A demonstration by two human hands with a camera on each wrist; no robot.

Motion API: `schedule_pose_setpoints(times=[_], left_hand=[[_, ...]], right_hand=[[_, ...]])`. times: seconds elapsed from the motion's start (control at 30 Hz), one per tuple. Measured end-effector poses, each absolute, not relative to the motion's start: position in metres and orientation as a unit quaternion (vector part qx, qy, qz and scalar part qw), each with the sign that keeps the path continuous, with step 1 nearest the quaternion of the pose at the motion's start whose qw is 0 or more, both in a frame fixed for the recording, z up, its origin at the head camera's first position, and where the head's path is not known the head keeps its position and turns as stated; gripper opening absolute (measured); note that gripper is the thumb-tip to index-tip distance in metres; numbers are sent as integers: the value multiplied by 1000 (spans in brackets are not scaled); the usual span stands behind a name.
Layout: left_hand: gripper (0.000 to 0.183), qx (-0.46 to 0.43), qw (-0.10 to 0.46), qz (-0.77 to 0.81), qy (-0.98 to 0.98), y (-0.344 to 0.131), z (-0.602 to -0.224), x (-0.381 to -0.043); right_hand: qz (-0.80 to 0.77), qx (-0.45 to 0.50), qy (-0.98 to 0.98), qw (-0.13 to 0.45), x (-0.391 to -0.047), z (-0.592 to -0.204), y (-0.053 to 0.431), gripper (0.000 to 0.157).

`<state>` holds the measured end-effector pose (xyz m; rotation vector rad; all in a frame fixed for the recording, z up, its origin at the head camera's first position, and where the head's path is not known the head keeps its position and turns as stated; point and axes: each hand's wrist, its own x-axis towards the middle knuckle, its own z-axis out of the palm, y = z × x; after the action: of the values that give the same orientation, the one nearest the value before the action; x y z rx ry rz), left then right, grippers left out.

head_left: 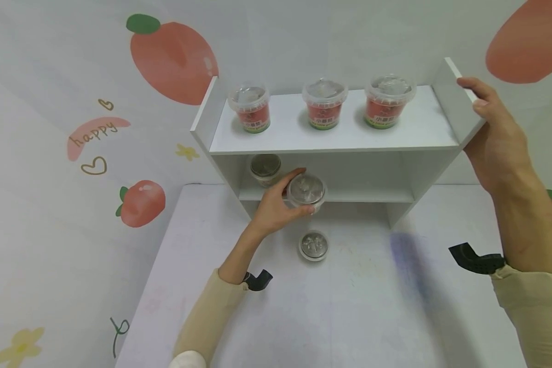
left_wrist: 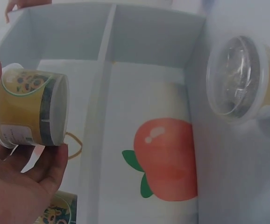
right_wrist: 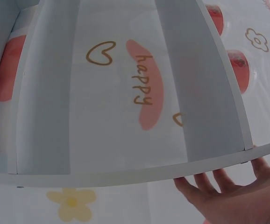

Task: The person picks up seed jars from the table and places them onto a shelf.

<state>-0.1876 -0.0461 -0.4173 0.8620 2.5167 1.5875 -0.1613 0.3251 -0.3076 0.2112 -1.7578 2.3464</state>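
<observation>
My left hand (head_left: 276, 204) grips a small lidded plastic tub (head_left: 307, 190) at the front of the shelf unit's lower level. In the left wrist view, the gripped tub (left_wrist: 25, 107) shows a yellow label, with fingers beneath it. Another tub (head_left: 265, 167) stands on that level to the left. Below, a similar tub (head_left: 314, 245) stands on the table in front of the unit. My right hand (head_left: 503, 138) holds the right side panel of the white shelf unit (head_left: 336, 150), thumb on the near side. Its fingers (right_wrist: 198, 189) show against the panel's outer face in the right wrist view.
Three red-labelled tubs stand spaced along the top shelf: left (head_left: 253, 110), middle (head_left: 324, 105) and right (head_left: 388, 102). A white table (head_left: 359, 306) lies under the unit. Behind is a pale wall covering (head_left: 41, 66) printed with fruit and flowers.
</observation>
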Motion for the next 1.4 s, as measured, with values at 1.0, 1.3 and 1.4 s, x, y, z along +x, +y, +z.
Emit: schedule_pose_setpoints(times=[1.0,1.3,1.4], left_hand=[[85,246,20,570,784,-15,-421,-224],[80,243,29,595,766,-11,-427,-229],[77,244,29,600,761,-11,-428,-231]], right_hand=[[797,77,-589,111,-164,-309,324,48],[786,67,-604,114,-162,-308,322,48],[786,65,-604,117,-162,-308,321,48]])
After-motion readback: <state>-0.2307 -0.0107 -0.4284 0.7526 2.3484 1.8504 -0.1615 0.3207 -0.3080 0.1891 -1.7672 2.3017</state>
